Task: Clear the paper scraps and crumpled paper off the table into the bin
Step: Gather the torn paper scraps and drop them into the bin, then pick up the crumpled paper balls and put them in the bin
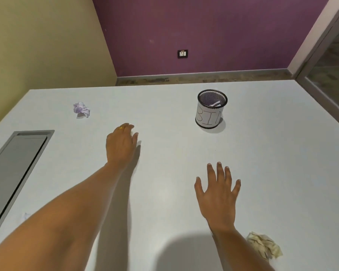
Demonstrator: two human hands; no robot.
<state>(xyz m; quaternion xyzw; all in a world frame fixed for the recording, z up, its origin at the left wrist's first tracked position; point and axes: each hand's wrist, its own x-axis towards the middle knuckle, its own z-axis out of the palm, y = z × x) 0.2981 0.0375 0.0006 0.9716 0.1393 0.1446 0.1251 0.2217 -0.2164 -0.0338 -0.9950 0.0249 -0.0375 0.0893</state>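
Note:
A small black mesh bin (pixel 210 114) wrapped in a white label reading "BIN" stands on the white table (pixel 272 153) at the far right; a white scrap (pixel 215 104) lies inside it. My left hand (pixel 121 141) reaches over the table's middle, left of the bin, fingers bent down to the surface with their tips hidden. My right hand (pixel 217 192) is spread flat with straight fingers nearer to me and holds nothing. A purple-and-white crumpled paper (pixel 81 109) lies at the far left. A cream crumpled paper (pixel 264 245) lies beside my right wrist. A small white scrap (pixel 25 216) lies by my left forearm.
A grey recessed hatch (pixel 18 153) is set into the table at the left edge. Beyond the table's far edge are a purple wall with a socket (pixel 182 54) and a yellow wall on the left. A glass partition (pixel 331 65) runs along the right side.

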